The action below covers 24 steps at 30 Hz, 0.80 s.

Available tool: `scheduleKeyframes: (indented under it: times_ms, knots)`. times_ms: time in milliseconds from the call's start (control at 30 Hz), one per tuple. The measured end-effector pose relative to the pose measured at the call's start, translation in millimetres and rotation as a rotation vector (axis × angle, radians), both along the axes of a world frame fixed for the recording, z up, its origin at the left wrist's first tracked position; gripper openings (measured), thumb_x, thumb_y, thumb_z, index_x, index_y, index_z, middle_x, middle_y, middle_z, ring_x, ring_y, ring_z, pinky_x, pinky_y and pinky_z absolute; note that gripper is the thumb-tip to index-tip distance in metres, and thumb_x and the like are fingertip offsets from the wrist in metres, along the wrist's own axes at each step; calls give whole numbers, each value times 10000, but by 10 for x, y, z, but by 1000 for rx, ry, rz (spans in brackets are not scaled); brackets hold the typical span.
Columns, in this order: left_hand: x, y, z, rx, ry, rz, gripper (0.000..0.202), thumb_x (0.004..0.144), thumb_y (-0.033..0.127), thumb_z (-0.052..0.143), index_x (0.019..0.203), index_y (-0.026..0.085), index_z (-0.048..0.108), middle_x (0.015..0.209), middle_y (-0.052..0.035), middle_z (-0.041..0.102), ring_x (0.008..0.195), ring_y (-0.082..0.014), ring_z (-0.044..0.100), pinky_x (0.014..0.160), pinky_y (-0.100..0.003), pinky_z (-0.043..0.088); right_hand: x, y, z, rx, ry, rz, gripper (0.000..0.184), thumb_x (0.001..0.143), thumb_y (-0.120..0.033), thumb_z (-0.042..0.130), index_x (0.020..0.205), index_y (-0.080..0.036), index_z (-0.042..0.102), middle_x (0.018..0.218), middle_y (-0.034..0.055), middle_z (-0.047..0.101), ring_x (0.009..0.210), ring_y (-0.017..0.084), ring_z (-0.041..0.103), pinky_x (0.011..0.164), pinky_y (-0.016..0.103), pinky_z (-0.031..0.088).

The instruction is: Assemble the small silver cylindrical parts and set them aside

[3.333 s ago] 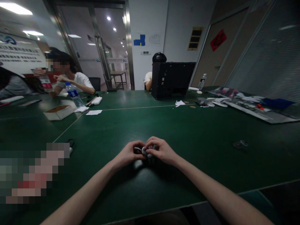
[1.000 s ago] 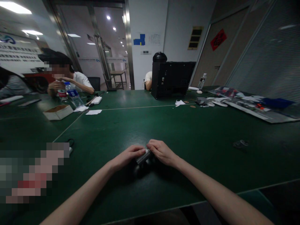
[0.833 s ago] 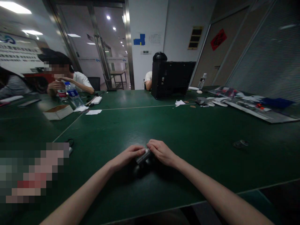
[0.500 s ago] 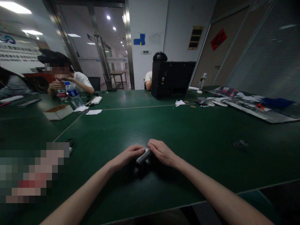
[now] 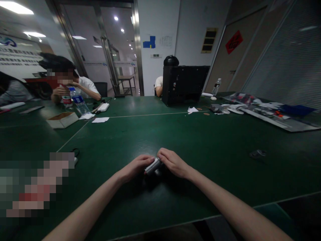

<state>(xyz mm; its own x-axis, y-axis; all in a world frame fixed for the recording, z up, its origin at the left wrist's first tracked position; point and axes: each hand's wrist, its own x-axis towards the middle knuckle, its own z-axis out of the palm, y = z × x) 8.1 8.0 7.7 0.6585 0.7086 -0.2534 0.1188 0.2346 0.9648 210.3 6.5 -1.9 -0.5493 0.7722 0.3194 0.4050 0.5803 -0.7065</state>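
Both hands meet over the green table, around a small silvery, tube-like object (image 5: 152, 167) with a reddish spot at its lower end. I cannot make out its exact kind. My left hand (image 5: 138, 164) is closed on its left side, thumb along the top. On its upper right end, the fingers of my right hand (image 5: 172, 162) are wrapped round and cover that part. The object is tilted, its lower end pointing down and left toward me. A dark shadow lies beneath it on the tabletop.
A small dark, crumpled-looking item (image 5: 257, 154) lies to the right. Farther off stand an open box (image 5: 62, 120), a water bottle (image 5: 79, 101) and a black computer case (image 5: 185, 85). A cluttered board (image 5: 276, 122) sits at right. People sit across the table (image 5: 140, 130).
The silvery object has turned slightly in my hands, its lower end moving a little up and left. Both hands stay closed on it in nearly the same place.
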Motion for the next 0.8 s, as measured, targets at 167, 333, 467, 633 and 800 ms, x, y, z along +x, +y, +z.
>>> scheduleKeyframes:
  times_ms: [167,333,467,633,800]
  knots:
    - [0,25,-43,20,-28,1,389,810,479,584,883,103,655,714,-19,553,615,-119,447,580,-242,327,4,-11,17,-20,37,-19,211,943,-275,373,777,-178,458,767,4,478,720,131,449,675,254,348]
    - [-3,34,-90,12,-52,67,368,792,454,618,902,106,661,727,-27,564,621,-120,453,574,-236,323,1,-25,42,-62,65,-40,179,930,-266,407,806,-166,488,773,9,499,725,131,469,670,256,368]
    - [-11,34,-98,-29,-44,105,374,782,452,630,928,109,661,748,-36,576,619,-124,459,563,-234,322,5,-17,22,-170,131,-55,155,924,-295,439,849,-173,497,771,3,511,682,114,474,609,230,391]
    - [-15,46,-100,-16,-32,129,376,775,444,637,933,104,669,764,-51,589,636,-138,477,564,-240,330,6,14,-37,-270,233,-32,170,903,-340,479,874,-175,506,794,2,519,643,97,482,548,209,418]
    - [-26,57,-114,-4,-32,129,391,774,453,634,948,105,669,787,-54,598,644,-136,480,571,-241,331,-7,14,-5,-367,319,-13,222,867,-392,527,871,-170,519,789,4,528,642,104,492,514,206,435]
